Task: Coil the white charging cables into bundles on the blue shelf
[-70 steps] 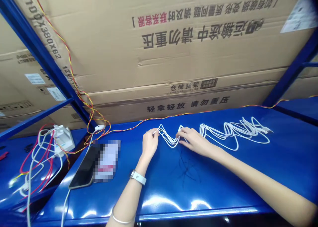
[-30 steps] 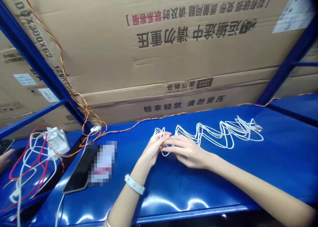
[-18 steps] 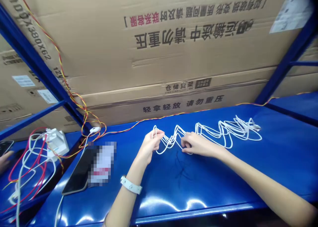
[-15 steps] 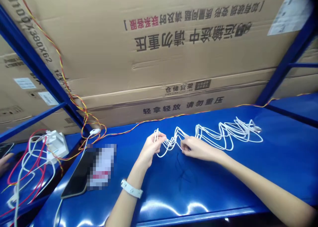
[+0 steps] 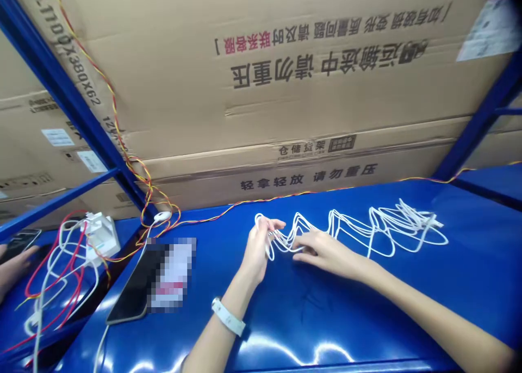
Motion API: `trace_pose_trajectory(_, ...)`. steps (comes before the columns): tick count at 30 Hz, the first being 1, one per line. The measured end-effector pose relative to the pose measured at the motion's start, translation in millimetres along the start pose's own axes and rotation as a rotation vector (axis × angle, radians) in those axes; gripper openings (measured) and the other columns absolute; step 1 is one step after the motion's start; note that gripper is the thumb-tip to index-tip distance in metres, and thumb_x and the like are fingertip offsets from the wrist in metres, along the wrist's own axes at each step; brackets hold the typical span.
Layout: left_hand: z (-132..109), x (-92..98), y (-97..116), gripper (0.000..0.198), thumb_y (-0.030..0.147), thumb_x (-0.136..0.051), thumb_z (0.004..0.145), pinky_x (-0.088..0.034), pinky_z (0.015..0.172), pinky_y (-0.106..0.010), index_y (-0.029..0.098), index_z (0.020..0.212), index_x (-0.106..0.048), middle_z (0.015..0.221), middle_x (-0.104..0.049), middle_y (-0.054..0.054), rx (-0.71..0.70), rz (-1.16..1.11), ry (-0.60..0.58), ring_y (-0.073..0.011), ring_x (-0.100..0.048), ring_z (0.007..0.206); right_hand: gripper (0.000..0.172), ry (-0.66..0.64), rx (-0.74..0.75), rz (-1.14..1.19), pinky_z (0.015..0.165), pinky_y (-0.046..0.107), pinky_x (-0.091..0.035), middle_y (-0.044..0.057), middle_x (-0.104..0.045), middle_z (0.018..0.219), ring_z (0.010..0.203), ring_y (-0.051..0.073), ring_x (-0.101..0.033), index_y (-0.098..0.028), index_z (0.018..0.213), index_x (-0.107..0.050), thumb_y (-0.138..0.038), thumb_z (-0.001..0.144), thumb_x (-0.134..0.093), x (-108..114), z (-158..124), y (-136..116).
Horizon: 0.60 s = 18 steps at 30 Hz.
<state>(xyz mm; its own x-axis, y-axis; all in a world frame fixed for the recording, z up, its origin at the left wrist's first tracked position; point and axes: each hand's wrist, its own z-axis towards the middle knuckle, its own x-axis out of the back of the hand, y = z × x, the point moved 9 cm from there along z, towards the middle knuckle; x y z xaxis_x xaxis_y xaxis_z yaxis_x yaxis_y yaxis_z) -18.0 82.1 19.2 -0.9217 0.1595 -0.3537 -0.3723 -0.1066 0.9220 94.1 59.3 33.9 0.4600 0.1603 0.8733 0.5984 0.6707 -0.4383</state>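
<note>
A long white cable [image 5: 414, 218] lies in zigzag folds across the blue shelf, its far-right end bunched together. At the left end of the folds, my left hand [image 5: 256, 248] grips several strands; a loop shows above the fingers and another hangs below the palm. The fingertips point right, partly stretched out. Just right of it, my right hand [image 5: 326, 253] is curled low over the shelf, with a strand of the cable running in between its thumb and forefinger. The palm side of that hand is hidden.
A phone [image 5: 138, 286] lies left on the blue shelf [image 5: 346, 313]. Red-yellow twisted wire [image 5: 212, 219] runs along the back by cardboard boxes [image 5: 310, 106]. A white power strip [image 5: 101, 237] with tangled cords and another person's hand [image 5: 16, 269] are far left. Blue posts [image 5: 475, 123] flank the shelf.
My left hand has turned, its fingers now more stretched out, and the loop under it is smaller. My right hand's fingers have loosened a little. The whole view has shifted slightly.
</note>
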Motion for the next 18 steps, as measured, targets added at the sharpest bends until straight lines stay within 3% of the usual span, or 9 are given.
trace_pose_trajectory(2, 4, 11.0, 5, 0.037, 0.053, -0.046, 0.084, -0.045, 0.078, -0.031, 0.019, 0.071, -0.042, 0.075, -0.057, -0.002, 0.001, -0.167, 0.036, -0.0152, -0.058, 0.078, 0.023, -0.010, -0.029, 0.036, 0.065, 0.026, -0.039, 0.001, -0.063, 0.069, 0.065, 0.015, -0.056, -0.019, 0.081, -0.063, -0.035, 0.088, -0.048, 10, -1, 10)
trace_pose_trajectory(4, 7, 22.6, 8, 0.037, 0.053, -0.049, 0.083, -0.046, 0.069, -0.029, 0.019, 0.071, -0.040, 0.061, -0.044, 0.004, 0.007, -0.259, 0.088, -0.0105, -0.051, 0.061, 0.026, 0.002, -0.087, 0.118, 0.062, 0.026, -0.038, 0.001, -0.062, 0.068, 0.063, 0.014, -0.055, -0.018, 0.077, -0.062, -0.035, 0.088, -0.047, 24, -3, 23)
trace_pose_trajectory(6, 9, 28.8, 8, 0.037, 0.053, -0.052, 0.081, -0.041, 0.056, -0.022, 0.019, 0.071, -0.040, 0.056, -0.034, 0.007, 0.029, -0.270, 0.122, -0.0062, -0.039, 0.049, 0.026, 0.027, -0.160, 0.242, 0.061, 0.025, -0.039, 0.001, -0.062, 0.070, 0.064, 0.014, -0.055, -0.018, 0.077, -0.062, -0.039, 0.086, -0.049, 36, -5, 35)
trace_pose_trajectory(8, 8, 26.7, 5, 0.036, 0.052, -0.055, 0.080, -0.034, 0.049, -0.019, 0.019, 0.074, -0.042, 0.058, -0.033, 0.007, 0.054, -0.211, 0.112, -0.0051, -0.034, 0.047, 0.029, 0.064, -0.229, 0.385, 0.060, 0.026, -0.041, 0.002, -0.062, 0.072, 0.066, 0.015, -0.056, -0.016, 0.079, -0.062, -0.043, 0.082, -0.053, 44, -8, 45)
trace_pose_trajectory(12, 1, 6.1, -7, 0.034, 0.049, -0.059, 0.077, -0.031, 0.048, -0.019, 0.017, 0.087, -0.053, 0.072, -0.050, 0.001, 0.107, 0.095, 0.016, -0.0070, -0.044, 0.057, 0.034, 0.155, -0.263, 0.551, 0.057, 0.026, -0.042, 0.003, -0.061, 0.075, 0.063, 0.013, -0.053, -0.015, 0.081, -0.064, -0.049, 0.076, -0.059, 49, -9, 43)
trace_pose_trajectory(15, -9, -22.5, -16, 0.037, 0.042, -0.067, 0.072, -0.038, 0.057, -0.021, 0.017, 0.099, -0.058, 0.089, -0.058, -0.004, 0.126, 0.299, -0.180, -0.0107, -0.051, 0.069, 0.033, 0.192, -0.173, 0.563, 0.061, 0.027, -0.043, 0.005, -0.062, 0.081, 0.068, 0.014, -0.055, -0.016, 0.078, -0.067, -0.047, 0.076, -0.060, 45, -6, 24)
trace_pose_trajectory(18, -19, -49.0, -17, 0.042, 0.035, -0.069, 0.071, -0.042, 0.071, -0.025, 0.019, 0.108, -0.059, 0.095, -0.061, -0.005, 0.077, 0.344, -0.376, -0.0152, -0.054, 0.080, 0.029, 0.231, -0.111, 0.568, 0.065, 0.027, -0.044, 0.005, -0.061, 0.079, 0.074, 0.016, -0.056, -0.016, 0.076, -0.068, -0.044, 0.077, -0.061, 36, -3, 9)
